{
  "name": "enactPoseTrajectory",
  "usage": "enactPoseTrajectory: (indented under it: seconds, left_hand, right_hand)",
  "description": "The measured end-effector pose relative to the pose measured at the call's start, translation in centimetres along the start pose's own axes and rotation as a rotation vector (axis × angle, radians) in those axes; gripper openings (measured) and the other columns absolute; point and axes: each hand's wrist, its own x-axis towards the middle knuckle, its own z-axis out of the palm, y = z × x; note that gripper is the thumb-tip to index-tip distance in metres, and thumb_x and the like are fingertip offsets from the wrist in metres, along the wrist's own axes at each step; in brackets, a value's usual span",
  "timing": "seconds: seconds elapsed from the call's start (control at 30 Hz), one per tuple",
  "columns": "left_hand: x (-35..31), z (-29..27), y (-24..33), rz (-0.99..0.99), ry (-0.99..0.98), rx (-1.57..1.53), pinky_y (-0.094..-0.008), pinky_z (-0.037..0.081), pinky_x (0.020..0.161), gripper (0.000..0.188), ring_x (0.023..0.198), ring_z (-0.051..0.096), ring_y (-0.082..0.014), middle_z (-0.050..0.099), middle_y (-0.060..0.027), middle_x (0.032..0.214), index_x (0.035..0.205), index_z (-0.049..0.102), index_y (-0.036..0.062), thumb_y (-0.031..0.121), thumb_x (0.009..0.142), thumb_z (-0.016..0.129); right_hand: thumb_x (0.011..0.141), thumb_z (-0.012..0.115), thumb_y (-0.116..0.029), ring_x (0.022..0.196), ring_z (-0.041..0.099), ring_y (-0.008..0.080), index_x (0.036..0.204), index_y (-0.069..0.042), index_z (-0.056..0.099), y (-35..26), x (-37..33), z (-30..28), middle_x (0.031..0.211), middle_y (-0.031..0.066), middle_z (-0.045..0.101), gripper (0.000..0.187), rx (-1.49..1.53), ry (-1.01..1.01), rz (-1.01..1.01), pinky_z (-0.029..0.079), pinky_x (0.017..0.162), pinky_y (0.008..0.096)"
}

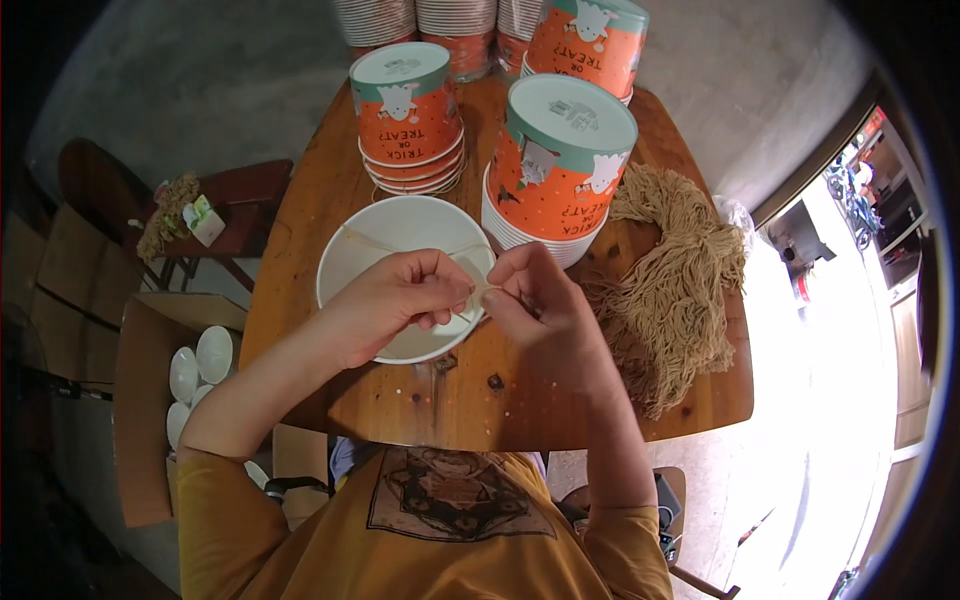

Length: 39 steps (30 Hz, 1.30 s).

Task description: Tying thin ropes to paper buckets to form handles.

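Observation:
A white paper bucket (335, 262) stands mouth up on the wooden table in front of me, its inside facing me. Over its right half my left hand (400, 300) and my right hand (540, 305) meet, fingertips nearly touching. Both are closed in a pinch on a thin, pale cord (372, 241), part of which loops across the bucket's inside. The fingers hide the cord's ends. Just beyond my right hand rises a stack of upside-down orange printed buckets (560, 165). To its right lies a thick bundle of tan cords (670, 290).
A shorter stack of orange buckets (408, 115) stands behind the white one, and more stacks (585, 45) line the far edge of the wooden table (430, 410). At the left, a cardboard box (145, 400) holds several white buckets, near a dark red stool (245, 215).

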Motion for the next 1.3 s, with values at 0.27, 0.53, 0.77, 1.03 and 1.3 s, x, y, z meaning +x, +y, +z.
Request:
enactPoseTrajectory:
  seconds: [0.27, 0.53, 0.77, 1.03, 1.3]
  left_hand:
    - [0.2, 1.8, -0.6, 0.166, 0.021, 0.236, -0.0211, 0.044, 0.07, 0.012, 0.077, 0.052, -0.0032, 0.058, 0.0042, 0.082, 0.095, 0.063, 0.0044, 0.016, 0.094, 0.064]
    - [0.1, 1.4, -0.2, 0.096, -0.072, 0.358, -0.022, 0.045, 0.077, 0.014, 0.086, 0.055, -0.0037, 0.062, 0.0039, 0.092, 0.1, 0.064, 0.0043, 0.018, 0.098, 0.062]
    - [0.2, 1.7, 0.2, 0.032, -0.017, 0.337, -0.0216, 0.045, 0.076, 0.015, 0.084, 0.054, -0.0039, 0.063, 0.0028, 0.091, 0.1, 0.063, 0.0025, 0.017, 0.098, 0.062]
    - [0.5, 1.8, -0.2, 0.093, 0.001, 0.304, -0.0211, 0.042, 0.06, 0.016, 0.068, 0.052, -0.0036, 0.057, 0.0037, 0.076, 0.094, 0.064, 0.0017, 0.017, 0.095, 0.063]
    - [0.2, 2.1, 0.7, 0.041, 0.019, 0.267, -0.0213, 0.045, 0.068, 0.011, 0.075, 0.055, -0.005, 0.062, 0.0013, 0.084, 0.093, 0.064, 0.0019, 0.012, 0.093, 0.059]
  right_hand:
    - [0.095, 0.056, -0.004, 0.07, 0.044, 0.0018, 0.1, -0.004, 0.054, -1.8, 2.7, -1.4, 0.078, -0.0044, 0.049, 0.005, 0.186, -0.272, -0.05, 0.039, 0.063, 0.0196]
    - [0.096, 0.054, -0.004, 0.066, 0.046, 0.0014, 0.1, -0.004, 0.056, -0.4, 3.4, -1.5, 0.071, -0.0046, 0.048, 0.004, 0.032, -0.198, -0.094, 0.038, 0.058, 0.0211]
    - [0.094, 0.061, -0.005, 0.07, 0.049, 0.0042, 0.101, -0.004, 0.057, 2.4, 1.1, -2.1, 0.076, -0.002, 0.052, 0.008, 0.119, -0.097, -0.088, 0.043, 0.062, 0.0211]
    - [0.082, 0.074, -0.006, 0.067, 0.051, 0.0111, 0.088, -0.003, 0.063, 0.6, -2.0, -0.8, 0.08, 0.0021, 0.055, 0.013, -0.275, 0.093, -0.159, 0.046, 0.061, 0.0269]
    - [0.087, 0.069, -0.005, 0.069, 0.055, 0.0164, 0.09, -0.001, 0.062, 0.4, -2.6, 0.2, 0.082, 0.007, 0.057, 0.008, -0.147, 0.067, -0.113, 0.046, 0.062, 0.0281]
